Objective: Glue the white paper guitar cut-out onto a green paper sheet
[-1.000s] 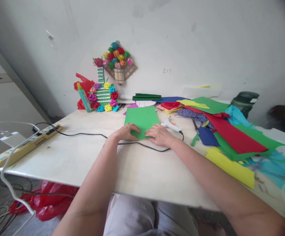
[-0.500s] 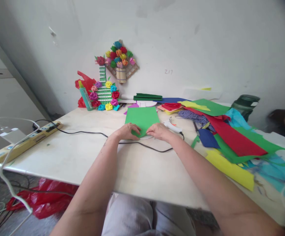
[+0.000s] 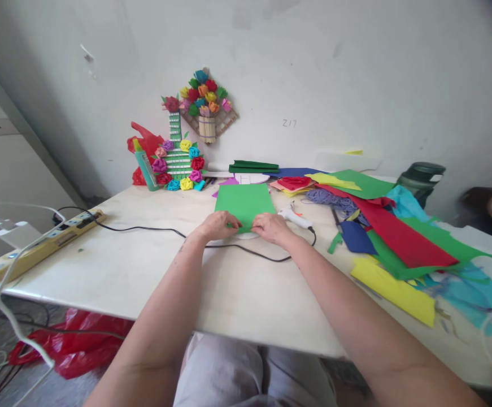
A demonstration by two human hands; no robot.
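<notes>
A bright green sheet of paper [image 3: 244, 200] lies on the table in front of me, over a white piece [image 3: 246, 236] whose curved rim shows at the near side. My left hand [image 3: 221, 225] is closed on the sheet's near left edge, fingertips bent inward. At the near right part of that edge, my right hand [image 3: 270, 227] pinches the paper between thumb and fingers. A short stretch of green edge shows between the two hands. Just right of my right hand lies a white glue gun [image 3: 296, 217] with a black cord.
A black cable [image 3: 254, 253] crosses the table close to my wrists. Coloured paper [image 3: 406, 237] and purple yarn [image 3: 332, 202] cover the right side. Behind stand a flower-trimmed guitar shape [image 3: 179, 161] and a glue bottle [image 3: 146, 168]. A power strip [image 3: 38, 249] lies left.
The near edge of the green sheet, curled up between my hands before, now lies flatter. My left fingers have drawn in closer to the edge, and the camera has shifted slightly.
</notes>
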